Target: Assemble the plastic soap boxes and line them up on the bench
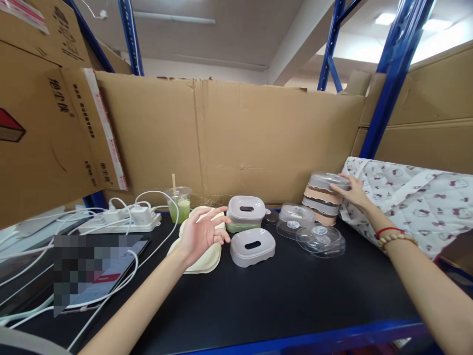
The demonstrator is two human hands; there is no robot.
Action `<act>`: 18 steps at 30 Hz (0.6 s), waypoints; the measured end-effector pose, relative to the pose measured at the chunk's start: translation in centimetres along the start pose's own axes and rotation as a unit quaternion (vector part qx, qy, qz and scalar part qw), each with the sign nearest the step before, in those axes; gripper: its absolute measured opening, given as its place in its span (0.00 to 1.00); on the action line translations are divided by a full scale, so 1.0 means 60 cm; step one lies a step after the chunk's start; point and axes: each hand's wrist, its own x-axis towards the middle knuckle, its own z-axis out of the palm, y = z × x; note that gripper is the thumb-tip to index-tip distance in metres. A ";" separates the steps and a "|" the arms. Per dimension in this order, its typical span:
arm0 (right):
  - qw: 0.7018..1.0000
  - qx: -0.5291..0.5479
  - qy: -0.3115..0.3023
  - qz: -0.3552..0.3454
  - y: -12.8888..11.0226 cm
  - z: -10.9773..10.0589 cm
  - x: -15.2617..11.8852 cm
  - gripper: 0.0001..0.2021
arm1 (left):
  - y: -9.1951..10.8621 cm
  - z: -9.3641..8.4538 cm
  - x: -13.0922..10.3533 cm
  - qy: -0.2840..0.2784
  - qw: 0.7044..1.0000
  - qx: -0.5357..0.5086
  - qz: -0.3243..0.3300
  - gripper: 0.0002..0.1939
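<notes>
My left hand (202,232) is raised palm up with its fingers spread, holding nothing. It hovers over cream-coloured plastic pieces (207,259) with rounded edges, partly covering them. To its right stands a light grey oval box top (254,259) with a slot in its middle. Behind that, another grey slotted top (240,209) rests on a green piece (236,227). At the right, my right hand (353,193) grips the uppermost grey box (320,182), which has a clear cover, on a stack of grey and peach boxes (320,208). Its thumb is at the near side.
Clear plastic covers (321,242) lie left of and before the stack. A cup of green drink (181,209) stands at the back. Power strip (121,222), white cables and a tablet (107,276) fill the left. Cardboard (240,143) walls the back; a patterned quilted cloth (414,202) is right.
</notes>
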 end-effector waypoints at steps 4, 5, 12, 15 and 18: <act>0.995 -0.072 -0.067 0.026 -0.014 -0.007 0.019 0.29 | -0.001 -0.002 0.002 -0.003 1.000 0.004 0.001 0.14; 0.993 -0.092 -0.068 0.037 -0.021 -0.009 0.020 0.30 | -0.001 -0.003 0.002 -0.004 1.000 0.006 0.000 0.14; 0.976 -0.191 -0.081 -0.071 -0.123 0.010 -0.041 0.29 | 0.001 -0.001 -0.001 -0.014 1.000 0.021 0.006 0.13; 0.917 -0.190 -0.342 -0.083 -0.166 0.047 -0.081 0.29 | -0.001 0.002 -0.001 0.001 0.998 0.053 0.018 0.13; 0.851 -0.232 -0.471 -0.004 -0.193 0.085 -0.102 0.37 | -0.004 0.001 0.001 0.025 0.994 0.100 0.032 0.12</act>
